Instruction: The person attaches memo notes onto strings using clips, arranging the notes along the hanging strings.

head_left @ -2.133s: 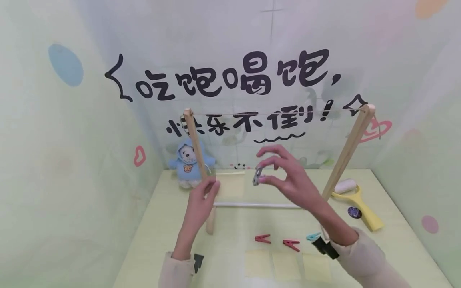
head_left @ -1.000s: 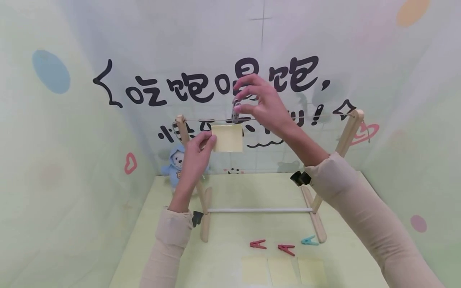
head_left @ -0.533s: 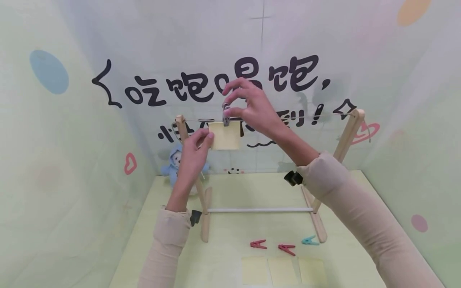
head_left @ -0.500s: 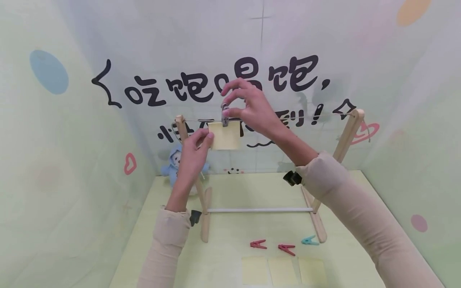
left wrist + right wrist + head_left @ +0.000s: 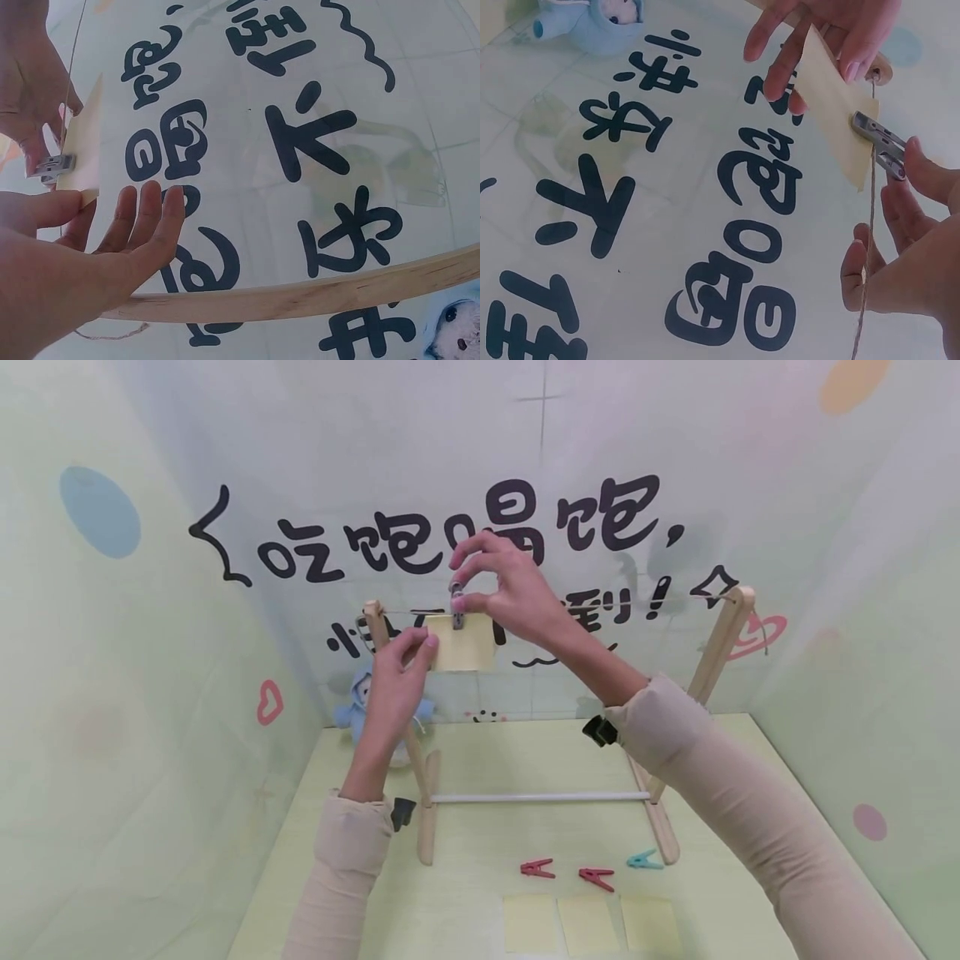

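Observation:
At the wooden rack's string [image 5: 637,602], my left hand [image 5: 396,675] pinches a pale yellow paper note [image 5: 472,647] by its left edge between thumb and fingers. My right hand [image 5: 517,593] holds a small grey clothespin [image 5: 458,620] between thumb and index finger, its other fingers raised and bent. The clothespin's jaws overlap the note's top edge, left of its middle. In the right wrist view, the grey clothespin [image 5: 866,126] bites over paper and string [image 5: 871,217] together. From the left wrist, the paper [image 5: 85,157] shows nearly edge-on beside the clothespin [image 5: 54,166].
Two red clothespins [image 5: 537,867] [image 5: 597,879] and a blue one [image 5: 643,860] lie on the table [image 5: 450,910]. Three yellow notes [image 5: 528,923] lie in a row at the front. Wooden posts [image 5: 722,647] hold the string; a blue-hooded plush toy [image 5: 358,706] sits behind the left one.
Both hands have risen from low over the table to the string, bringing the note and grey clothespin together there. Over the last half second both have shifted slightly left.

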Demonstrator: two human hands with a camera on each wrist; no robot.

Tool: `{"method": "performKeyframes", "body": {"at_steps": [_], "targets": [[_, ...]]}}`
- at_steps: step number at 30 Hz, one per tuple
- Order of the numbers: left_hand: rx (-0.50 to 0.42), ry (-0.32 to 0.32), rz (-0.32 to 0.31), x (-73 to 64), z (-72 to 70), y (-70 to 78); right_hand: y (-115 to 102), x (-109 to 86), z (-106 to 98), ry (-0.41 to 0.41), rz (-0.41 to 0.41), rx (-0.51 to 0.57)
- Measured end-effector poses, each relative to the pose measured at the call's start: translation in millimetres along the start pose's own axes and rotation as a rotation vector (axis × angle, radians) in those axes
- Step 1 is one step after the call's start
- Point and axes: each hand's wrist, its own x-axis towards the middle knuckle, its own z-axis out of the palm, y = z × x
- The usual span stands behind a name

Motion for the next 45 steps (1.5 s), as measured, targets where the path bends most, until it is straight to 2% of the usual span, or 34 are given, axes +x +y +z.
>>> {"method": "performKeyframes", "body": {"at_steps": [7, 14, 18, 22, 26, 33, 39, 45], "targets": [[0.006, -0.013, -0.016, -1.1, 0.4, -1.9, -1, -0.7, -2, -0.078, 0.060, -0.067], [-0.017, -0.025, -0.025, -2.5, 4.1, -5.9, 2, -2.2, -2, -0.103, 0.073, -0.060], [-0.059, -0.035, -0.028, -2.9, 7.9, -7.4, 3, -8.2, -8, -0.117, 0.060, -0.041], [-0.154, -0.046, -0.040, -3.1, 11.1, -9.1, 3, -22.3, -19, -0.068, 0.017, -0.030], [-0.228, -0.062, -0.032, -4.4, 12.7, -10.5, 4, -43.7, -31, 0.031, -0.036, -0.047], [-0.221, -0.046, -0.040, -7.0, 12.4, -14.6, 17, -99.5, -41, 0.114, -0.136, -0.015], [-0.205, -0.064, -0.068, -9.7, 12.3, -21.7, 33, -156.5, -35, 0.078, -0.191, -0.036], [-0.197, -0.095, -0.038, -16.6, 14.0, -34.1, 59, -203.7, -21, -0.001, -0.126, -0.031]]}}
